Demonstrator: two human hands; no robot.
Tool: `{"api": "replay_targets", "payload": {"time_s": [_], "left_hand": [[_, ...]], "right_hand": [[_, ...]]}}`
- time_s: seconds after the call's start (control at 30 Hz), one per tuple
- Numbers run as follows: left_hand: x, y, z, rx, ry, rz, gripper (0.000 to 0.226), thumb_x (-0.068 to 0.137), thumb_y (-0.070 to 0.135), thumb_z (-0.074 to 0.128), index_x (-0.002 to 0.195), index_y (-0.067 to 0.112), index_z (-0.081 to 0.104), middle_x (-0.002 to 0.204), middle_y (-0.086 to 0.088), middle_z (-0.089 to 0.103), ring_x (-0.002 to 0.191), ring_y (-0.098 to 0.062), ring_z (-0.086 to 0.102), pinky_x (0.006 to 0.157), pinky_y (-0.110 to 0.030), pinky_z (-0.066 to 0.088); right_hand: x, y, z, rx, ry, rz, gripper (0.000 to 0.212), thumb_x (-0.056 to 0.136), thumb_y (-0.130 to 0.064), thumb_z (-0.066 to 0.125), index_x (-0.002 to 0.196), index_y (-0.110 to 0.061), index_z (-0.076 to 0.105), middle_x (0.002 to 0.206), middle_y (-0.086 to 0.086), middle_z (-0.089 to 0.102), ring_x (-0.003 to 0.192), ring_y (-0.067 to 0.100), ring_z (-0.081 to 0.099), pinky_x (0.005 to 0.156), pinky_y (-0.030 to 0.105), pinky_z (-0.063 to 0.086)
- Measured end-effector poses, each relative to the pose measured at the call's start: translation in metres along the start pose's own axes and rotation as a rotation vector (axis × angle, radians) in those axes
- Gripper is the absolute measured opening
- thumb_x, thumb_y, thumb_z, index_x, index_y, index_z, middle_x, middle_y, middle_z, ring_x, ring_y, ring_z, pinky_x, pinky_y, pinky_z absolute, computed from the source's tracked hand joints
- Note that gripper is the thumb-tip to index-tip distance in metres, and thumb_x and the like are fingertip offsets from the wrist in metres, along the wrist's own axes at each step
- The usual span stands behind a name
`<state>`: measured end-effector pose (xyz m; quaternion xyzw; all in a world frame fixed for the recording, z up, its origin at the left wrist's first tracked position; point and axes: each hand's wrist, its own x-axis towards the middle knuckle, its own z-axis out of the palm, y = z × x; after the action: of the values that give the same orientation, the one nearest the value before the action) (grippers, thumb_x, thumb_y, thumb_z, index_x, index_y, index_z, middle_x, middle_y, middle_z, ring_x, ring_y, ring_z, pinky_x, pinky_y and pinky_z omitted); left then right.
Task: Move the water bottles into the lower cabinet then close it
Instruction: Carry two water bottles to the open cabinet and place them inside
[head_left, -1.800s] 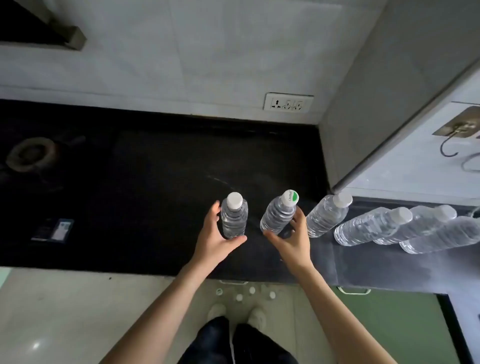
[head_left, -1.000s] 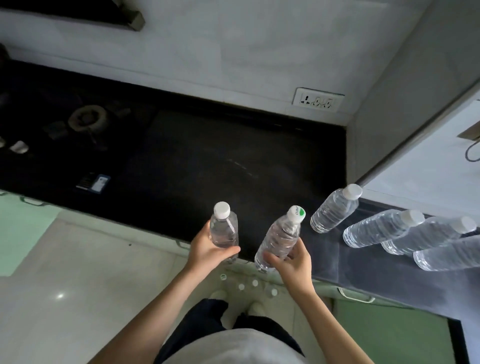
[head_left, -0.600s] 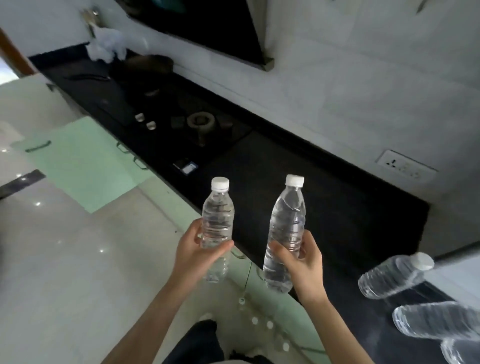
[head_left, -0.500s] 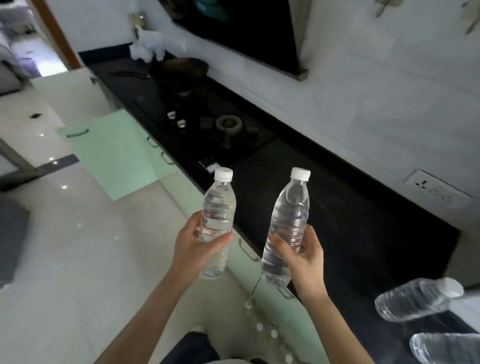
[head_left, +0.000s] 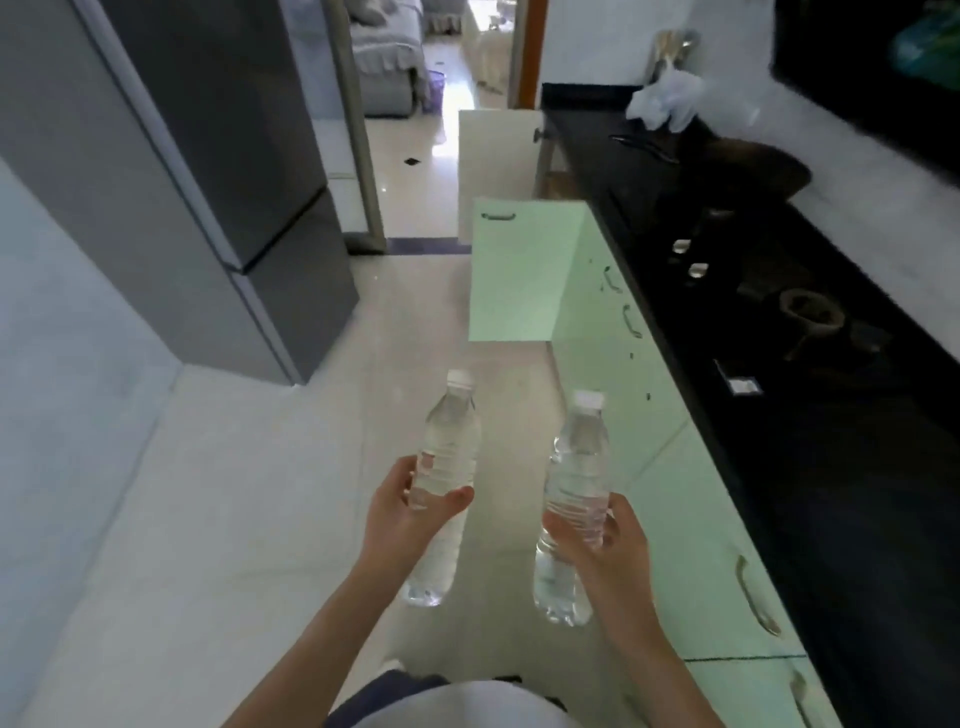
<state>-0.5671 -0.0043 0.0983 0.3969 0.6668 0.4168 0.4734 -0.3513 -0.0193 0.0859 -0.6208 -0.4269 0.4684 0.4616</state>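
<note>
Open cabinet door (head_left: 519, 275) blocks the cabinet interior. Black surface (head_left: 841, 493) is cut by the right edge; stuff at its far end is too blurred to identify.

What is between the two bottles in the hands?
Only bare floor shows between the left bottle and the right bottle, in the head view.

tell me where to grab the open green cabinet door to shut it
Take the open green cabinet door by its handle, near the top corner of its free edge, coming from the aisle. It sits on the face turned toward you, farthest from the hinge, so it likely gives most leverage. Free a hand first: the left hand and right hand are both full.
</note>
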Motion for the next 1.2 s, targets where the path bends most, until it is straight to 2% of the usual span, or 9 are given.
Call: {"api": "replay_targets", "payload": {"time_s": [0.13,0.33,0.5,0.6,0.8,0.97,1.1,1.17,1.2], "left_hand": [[0.026,-0.019,-0.104,0.019,0.137,-0.062,0.037,0.075,0.025,0.083,0.105,0.022,0.061,0.093,0.005,0.07,0.076,-0.008,0.067,0.059,-0.019,0.047],[0.072,-0.018,-0.209,-0.082,0.257,-0.128,0.054,0.055,0.044,0.078,0.103,0.025,0.064,0.09,0.002,0.073,0.079,-0.019,0.071,0.066,-0.032,0.057],[0.135,-0.011,-0.242,-0.122,0.307,-0.133,0.046,0.059,0.04,0.079,0.101,0.026,0.065,0.09,0.002,0.073,0.078,-0.017,0.072,0.068,-0.034,0.059],[0.183,-0.009,-0.247,-0.125,0.317,-0.151,0.048,0.059,0.042,0.078,0.102,0.027,0.063,0.091,0.002,0.073,0.077,-0.014,0.071,0.062,-0.027,0.056],[0.308,0.015,-0.247,-0.125,0.342,-0.217,0.068,0.047,0.057,0.077,0.106,0.026,0.062,0.095,0.003,0.073,0.082,-0.017,0.072,0.07,-0.036,0.061],[0.425,0.069,-0.259,-0.056,0.329,-0.147,0.039,0.076,0.03,0.082,0.107,0.024,0.06,0.096,0.005,0.071,0.085,-0.017,0.07,0.065,-0.024,0.054],[0.517,0.116,-0.271,-0.046,0.32,-0.089,0.028,0.077,0.026,0.081,0.099,0.023,0.063,0.087,0.005,0.071,0.073,-0.004,0.068,0.059,-0.013,0.048],[0.564,0.132,-0.273,-0.042,0.297,-0.072,0.03,0.078,0.026,0.08,0.102,0.022,0.064,0.09,0.004,0.072,0.077,-0.009,0.069,0.063,-0.017,0.049],[0.588,0.137,-0.274,-0.033,0.283,-0.066,0.031,0.078,0.026,0.081,0.104,0.022,0.064,0.09,0.004,0.072,0.079,-0.009,0.069,0.065,-0.019,0.049]], "right_hand": [[0.013,-0.002,0.107,-0.027,-0.142,0.035,0.038,0.07,-0.011,0.089,0.096,-0.013,0.062,0.084,0.008,0.074,0.074,0.023,0.072,0.058,0.023,0.054],[0.044,-0.037,0.22,-0.074,-0.281,0.024,0.037,0.071,-0.011,0.086,0.099,-0.013,0.062,0.081,0.001,0.073,0.07,0.012,0.071,0.062,0.027,0.059],[0.101,-0.063,0.274,-0.11,-0.326,-0.014,0.037,0.072,-0.015,0.086,0.1,-0.015,0.062,0.085,0.002,0.072,0.075,0.015,0.071,0.063,0.024,0.057],[0.149,-0.066,0.303,-0.122,-0.329,0.003,0.037,0.072,-0.017,0.086,0.1,-0.017,0.062,0.086,0.002,0.073,0.078,0.018,0.072,0.071,0.038,0.061],[0.277,-0.079,0.37,-0.106,-0.33,0.057,0.043,0.067,-0.019,0.088,0.101,-0.015,0.062,0.087,0.004,0.073,0.078,0.017,0.072,0.075,0.05,0.061],[0.387,-0.12,0.421,-0.107,-0.343,0.024,0.045,0.067,-0.018,0.09,0.101,-0.017,0.062,0.09,0.002,0.072,0.081,0.021,0.072,0.075,0.047,0.061],[0.469,-0.155,0.458,-0.091,-0.327,-0.007,0.053,0.065,-0.025,0.09,0.107,-0.013,0.06,0.094,0.006,0.071,0.078,0.013,0.071,0.069,0.032,0.061],[0.508,-0.164,0.476,-0.079,-0.295,-0.002,0.052,0.065,-0.024,0.091,0.105,-0.011,0.06,0.093,0.008,0.072,0.076,0.013,0.071,0.064,0.025,0.059],[0.526,-0.165,0.485,-0.069,-0.276,0.012,0.053,0.063,-0.027,0.09,0.105,-0.012,0.061,0.093,0.008,0.072,0.077,0.015,0.072,0.066,0.029,0.06]]}}
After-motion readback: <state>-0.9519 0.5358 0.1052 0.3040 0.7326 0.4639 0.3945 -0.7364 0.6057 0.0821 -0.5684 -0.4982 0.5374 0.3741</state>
